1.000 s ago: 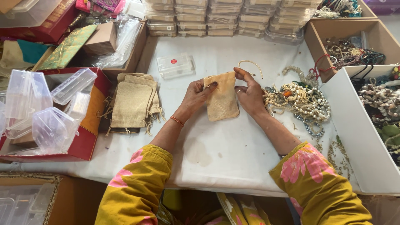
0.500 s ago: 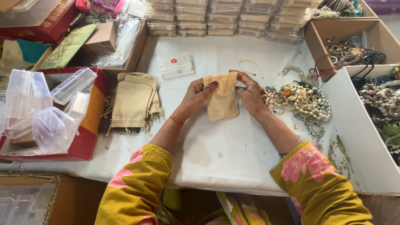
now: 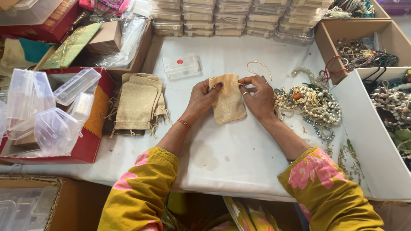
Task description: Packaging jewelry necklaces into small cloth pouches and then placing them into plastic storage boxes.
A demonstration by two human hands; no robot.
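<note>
Pinching the top corners of a small beige cloth pouch (image 3: pixel 228 99), our left hand (image 3: pixel 202 97) and right hand (image 3: pixel 257 96) each close fingers on its gathered mouth, one at each side. We hold the pouch flat on the white table (image 3: pixel 231 154), about the middle, its bottom toward us. Just right of our right hand lies a heap of bead necklaces (image 3: pixel 312 107). To the left we see a stack of similar pouches (image 3: pixel 138 105), and above it a small clear plastic box (image 3: pixel 182 66).
</note>
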